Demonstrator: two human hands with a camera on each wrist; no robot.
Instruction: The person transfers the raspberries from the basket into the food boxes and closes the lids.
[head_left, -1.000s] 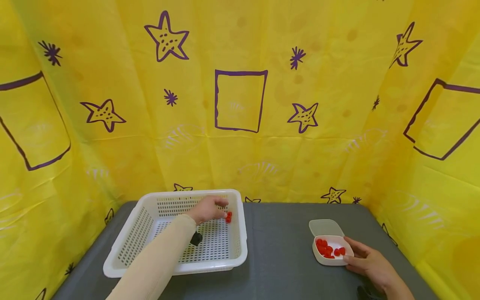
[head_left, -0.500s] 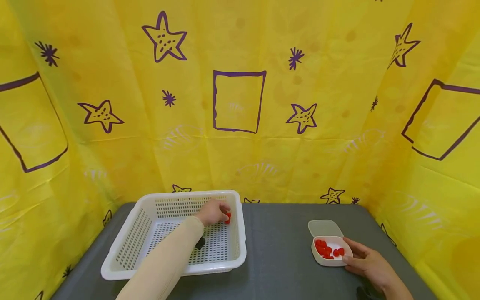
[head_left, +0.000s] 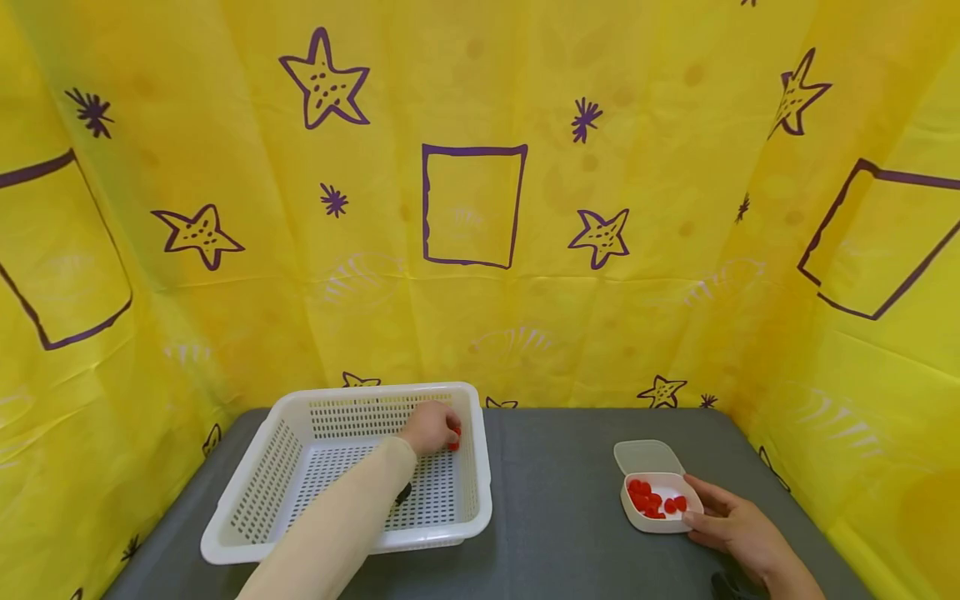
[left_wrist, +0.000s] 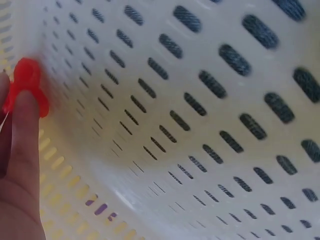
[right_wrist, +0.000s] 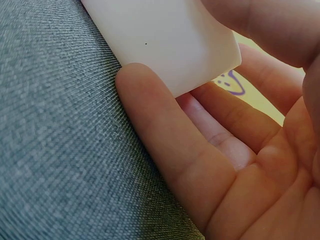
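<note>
In the head view my left hand point(head_left: 431, 428) reaches down inside a white slotted plastic basket point(head_left: 483, 467), near its right wall. The left wrist view shows its fingers pinching small, rounded red pieces point(left_wrist: 28, 82) low in the basket corner; the near finger covers part of them. At the right of the head view my right hand point(head_left: 738, 533) grips the right side of a small white box point(head_left: 645, 525), thumb in front and fingers behind. Several red pieces point(head_left: 647, 498) lie in that box. Its frosted lid point(head_left: 647, 458) is folded back behind it.
Both containers stand on a dark grey cloth-covered table point(head_left: 555, 500), with a stretch of cloth between them. A yellow curtain point(head_left: 480, 333) with purple drawings closes off the back and sides. The cream left sleeve point(head_left: 337, 517) crosses the basket's front rim.
My left hand has moved slightly right and down onto the red pieces in the basket, and its fingers have closed around them. My right hand still holds the box in place.
</note>
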